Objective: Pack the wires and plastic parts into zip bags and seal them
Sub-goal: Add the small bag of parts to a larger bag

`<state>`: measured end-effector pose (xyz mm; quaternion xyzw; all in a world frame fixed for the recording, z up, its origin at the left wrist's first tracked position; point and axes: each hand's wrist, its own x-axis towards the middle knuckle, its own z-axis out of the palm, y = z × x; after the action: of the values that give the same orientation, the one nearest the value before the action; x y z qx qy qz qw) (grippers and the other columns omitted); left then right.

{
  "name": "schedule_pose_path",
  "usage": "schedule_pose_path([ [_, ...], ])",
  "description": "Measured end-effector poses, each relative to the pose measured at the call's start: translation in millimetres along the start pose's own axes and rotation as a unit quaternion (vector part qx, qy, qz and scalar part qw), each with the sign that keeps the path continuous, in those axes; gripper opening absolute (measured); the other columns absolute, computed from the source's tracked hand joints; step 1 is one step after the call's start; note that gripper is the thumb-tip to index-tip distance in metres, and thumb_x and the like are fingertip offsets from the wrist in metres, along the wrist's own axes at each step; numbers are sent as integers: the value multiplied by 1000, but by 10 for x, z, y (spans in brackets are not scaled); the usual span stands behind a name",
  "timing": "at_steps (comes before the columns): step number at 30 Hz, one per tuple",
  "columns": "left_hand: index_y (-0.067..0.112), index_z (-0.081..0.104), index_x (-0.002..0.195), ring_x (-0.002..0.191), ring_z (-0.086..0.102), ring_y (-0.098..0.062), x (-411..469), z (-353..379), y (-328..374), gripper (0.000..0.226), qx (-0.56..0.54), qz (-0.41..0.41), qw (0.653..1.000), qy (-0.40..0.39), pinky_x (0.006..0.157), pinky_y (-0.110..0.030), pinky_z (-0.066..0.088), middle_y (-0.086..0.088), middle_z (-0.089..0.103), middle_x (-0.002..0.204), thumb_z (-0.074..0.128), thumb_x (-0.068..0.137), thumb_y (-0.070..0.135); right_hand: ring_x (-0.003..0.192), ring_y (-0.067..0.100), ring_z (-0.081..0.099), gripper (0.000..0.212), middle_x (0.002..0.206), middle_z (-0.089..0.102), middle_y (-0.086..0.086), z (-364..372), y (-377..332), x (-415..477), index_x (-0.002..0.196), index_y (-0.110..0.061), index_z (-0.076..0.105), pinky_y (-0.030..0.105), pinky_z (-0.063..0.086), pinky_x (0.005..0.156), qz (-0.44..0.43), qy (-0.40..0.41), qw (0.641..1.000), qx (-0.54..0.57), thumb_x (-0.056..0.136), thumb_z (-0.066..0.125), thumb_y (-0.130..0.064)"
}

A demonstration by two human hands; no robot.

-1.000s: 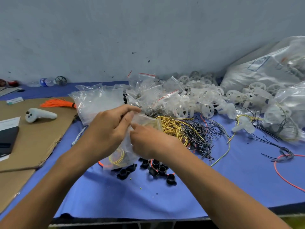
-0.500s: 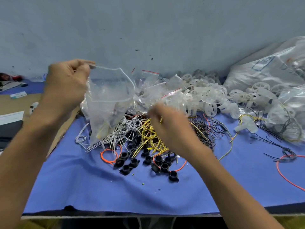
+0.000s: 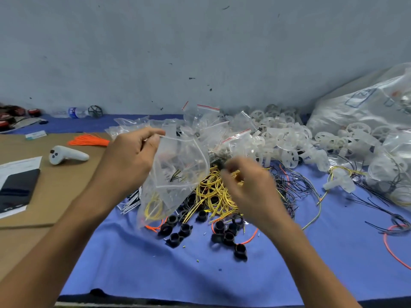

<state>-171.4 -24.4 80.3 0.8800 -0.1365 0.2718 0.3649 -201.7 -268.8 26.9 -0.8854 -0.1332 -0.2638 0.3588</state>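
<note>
Bag (image 3: pixel 178 181) hangs pinched by our left hand (image 3: pixel 131 158). Right hand (image 3: pixel 246 187) over yellow wires (image 3: pixel 213 196), grip too blurry to tell.

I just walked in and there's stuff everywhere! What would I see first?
In the middle, the left hand holds a clear zip bag up by its top edge, and the blurry right hand is at a tangle of yellow wires. Behind them sits a heap of white plastic wheels; black rings lie scattered on the blue cloth in front.
</note>
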Motion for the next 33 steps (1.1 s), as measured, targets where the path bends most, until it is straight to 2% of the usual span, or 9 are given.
schedule_pose_path([
  [3, 28, 71, 112, 41, 32, -10, 0, 18, 54, 22, -4, -6, 1000, -9, 41, -20, 22, 9, 38, 45, 51, 103, 29, 70, 7, 58, 4, 86, 60, -13, -226, -373, 55, 94, -28, 59, 21, 43, 62, -69, 169, 978, 97, 93, 62, -32],
  [9, 30, 72, 108, 37, 29, -7, -19, 33, 76, 21, -45, -15, 999, -3, 38, -16, 21, 10, 32, 42, 51, 104, 27, 83, 15, 58, 33, 113, 65, -10, -181, -651, 200, 131, -38, 49, 34, 48, 83, -93, -121, 986, -75, 98, 53, -36],
  [14, 37, 71, 105, 41, 26, -7, 42, 17, -33, 25, -84, -17, 996, 12, 39, -22, 19, 10, 31, 46, 49, 96, 42, 69, -1, 61, 15, 87, 64, -22, -239, -113, 292, 110, -35, 65, 19, 48, 63, -11, -16, 999, 46, 96, 60, -31],
  [18, 43, 71, 107, 39, 28, -8, 83, 5, -89, 27, -112, -17, 993, 14, 38, -16, 22, 9, 34, 45, 49, 93, 48, 89, 12, 64, 20, 110, 70, -3, -299, 883, 613, 114, -22, 67, 32, 52, 82, 100, -39, 991, -75, 96, 59, -25],
  [21, 48, 71, 108, 42, 40, -24, 93, 14, -87, 30, -116, -23, 993, 7, 39, -30, 41, -6, 48, 50, 49, 88, 57, 111, 27, 58, 33, 130, 59, 11, -353, 1633, 903, 125, -17, 60, 36, 47, 92, 200, -55, 962, -176, 93, 58, -22],
  [24, 48, 70, 110, 38, 31, -15, 94, 13, -73, 35, -101, -20, 995, 9, 30, -30, 25, 7, 34, 45, 47, 87, 60, 115, 39, 54, 50, 135, 48, 21, -335, 2159, 1123, 138, -19, 49, 42, 44, 97, 285, -46, 933, -216, 89, 58, -22],
  [28, 47, 68, 116, 41, 33, -25, 107, -35, -54, 41, -91, -41, 995, -14, 30, -28, 30, 1, 32, 47, 45, 87, 64, 102, 41, 56, 56, 120, 55, 26, -169, 2530, 1221, 140, -22, 32, 47, 48, 90, 304, -85, 923, -221, 90, 57, -24],
  [31, 46, 68, 117, 45, 36, -39, 115, -49, -47, 43, -99, -54, 993, -22, 31, -30, 35, -18, 36, 53, 45, 86, 65, 91, 39, 58, 53, 105, 59, 22, -60, 2655, 1218, 126, -17, 26, 43, 48, 78, 298, -37, 928, -219, 89, 62, -30],
  [33, 47, 68, 116, 46, 37, -39, 109, -44, -36, 42, -97, -56, 993, -21, 30, -29, 35, -16, 36, 53, 45, 85, 65, 90, 40, 59, 51, 105, 59, 23, -47, 2685, 1208, 119, -14, 27, 42, 46, 73, 304, -2, 924, -230, 87, 64, -28],
])
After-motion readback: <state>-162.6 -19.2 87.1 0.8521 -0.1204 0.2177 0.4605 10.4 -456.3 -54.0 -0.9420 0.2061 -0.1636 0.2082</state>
